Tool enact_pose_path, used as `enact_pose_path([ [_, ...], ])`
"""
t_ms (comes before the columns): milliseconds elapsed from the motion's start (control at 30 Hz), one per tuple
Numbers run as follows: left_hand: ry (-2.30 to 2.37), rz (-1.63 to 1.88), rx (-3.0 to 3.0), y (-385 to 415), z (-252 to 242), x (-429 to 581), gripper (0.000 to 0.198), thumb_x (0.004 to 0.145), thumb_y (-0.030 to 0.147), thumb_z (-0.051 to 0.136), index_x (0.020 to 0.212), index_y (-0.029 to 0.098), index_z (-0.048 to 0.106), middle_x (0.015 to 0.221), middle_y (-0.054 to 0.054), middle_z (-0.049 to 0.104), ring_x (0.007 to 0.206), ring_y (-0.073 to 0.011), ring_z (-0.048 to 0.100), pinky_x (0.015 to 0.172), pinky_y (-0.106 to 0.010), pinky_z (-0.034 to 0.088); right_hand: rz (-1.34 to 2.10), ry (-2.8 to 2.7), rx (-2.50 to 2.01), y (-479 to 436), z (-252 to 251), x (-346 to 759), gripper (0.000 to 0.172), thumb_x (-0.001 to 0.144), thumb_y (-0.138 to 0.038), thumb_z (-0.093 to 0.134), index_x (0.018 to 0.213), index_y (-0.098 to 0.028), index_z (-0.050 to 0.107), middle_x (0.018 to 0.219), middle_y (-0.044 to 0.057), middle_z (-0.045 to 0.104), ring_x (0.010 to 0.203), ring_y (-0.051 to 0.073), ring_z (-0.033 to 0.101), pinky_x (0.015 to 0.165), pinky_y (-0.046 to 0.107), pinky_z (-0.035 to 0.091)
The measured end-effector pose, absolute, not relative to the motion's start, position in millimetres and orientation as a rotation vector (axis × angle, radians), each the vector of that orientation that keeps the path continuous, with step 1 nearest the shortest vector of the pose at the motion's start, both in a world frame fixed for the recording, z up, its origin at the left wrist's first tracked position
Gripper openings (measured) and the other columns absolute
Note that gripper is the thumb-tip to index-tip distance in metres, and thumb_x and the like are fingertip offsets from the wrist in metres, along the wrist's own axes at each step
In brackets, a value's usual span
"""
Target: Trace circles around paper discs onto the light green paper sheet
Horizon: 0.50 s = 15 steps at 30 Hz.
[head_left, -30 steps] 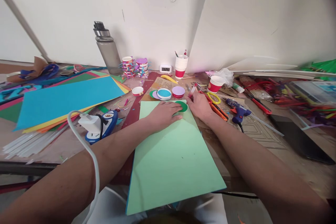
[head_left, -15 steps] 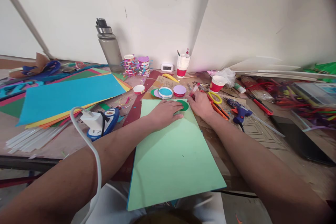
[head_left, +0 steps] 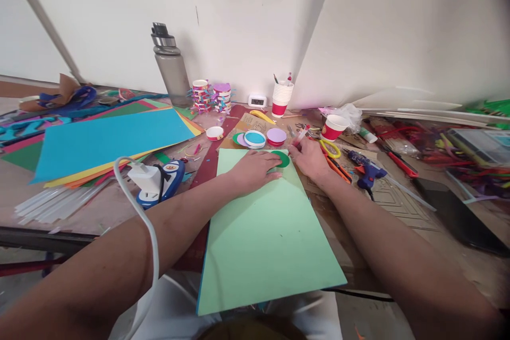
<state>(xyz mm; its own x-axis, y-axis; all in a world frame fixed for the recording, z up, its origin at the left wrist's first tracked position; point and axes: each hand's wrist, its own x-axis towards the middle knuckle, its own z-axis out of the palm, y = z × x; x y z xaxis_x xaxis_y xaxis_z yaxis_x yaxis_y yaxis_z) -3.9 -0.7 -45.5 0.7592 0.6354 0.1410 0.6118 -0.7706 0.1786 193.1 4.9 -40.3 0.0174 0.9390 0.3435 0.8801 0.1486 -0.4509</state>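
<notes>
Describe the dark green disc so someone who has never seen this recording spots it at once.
Start with the large pale green sheet, front and centre. Near its far edge, the left hand lies flat, with the dark green disc at its fingertips. Unlike the blue-topped lid and lilac-topped lid beyond, it is green and lies on the sheet.

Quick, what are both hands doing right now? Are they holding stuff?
Left hand: open, lying on the light green sheet, by the dark green disc.
Right hand: closed, holding a red-tipped pen.
</notes>
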Motion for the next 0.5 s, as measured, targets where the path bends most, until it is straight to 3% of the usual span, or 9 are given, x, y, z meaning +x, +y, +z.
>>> enact_pose_path([
  [300, 0.987, 0.313, 2.810, -1.9, -43.1, -5.2, 0.043, 0.100, 0.046, 0.040, 0.132, 0.024, 0.060, 0.144, -0.004, 0.056, 0.134, -0.0220, 0.049, 0.111, -0.038, 0.032, 0.386, -1.700, -1.535, 0.1, -27.9, 193.1, 0.018, 0.092, -0.032, 0.044, 0.087, -0.020, 0.056, 0.079, 0.005, 0.069, 0.071, 0.018, 0.063, 0.073, 0.031, 0.049],
  [500, 0.995, 0.312, 2.808, -0.7, -44.4, -5.8, 0.044, 0.101, 0.046, 0.038, 0.132, 0.025, 0.059, 0.144, -0.004, 0.056, 0.134, -0.0225, 0.049, 0.111, -0.040, 0.032, 0.429, -1.656, -1.530, 2.1, -43.9, 202.6, 0.011, 0.090, -0.030, 0.049, 0.088, -0.020, 0.054, 0.077, 0.003, 0.068, 0.075, 0.019, 0.064, 0.072, 0.031, 0.052],
])
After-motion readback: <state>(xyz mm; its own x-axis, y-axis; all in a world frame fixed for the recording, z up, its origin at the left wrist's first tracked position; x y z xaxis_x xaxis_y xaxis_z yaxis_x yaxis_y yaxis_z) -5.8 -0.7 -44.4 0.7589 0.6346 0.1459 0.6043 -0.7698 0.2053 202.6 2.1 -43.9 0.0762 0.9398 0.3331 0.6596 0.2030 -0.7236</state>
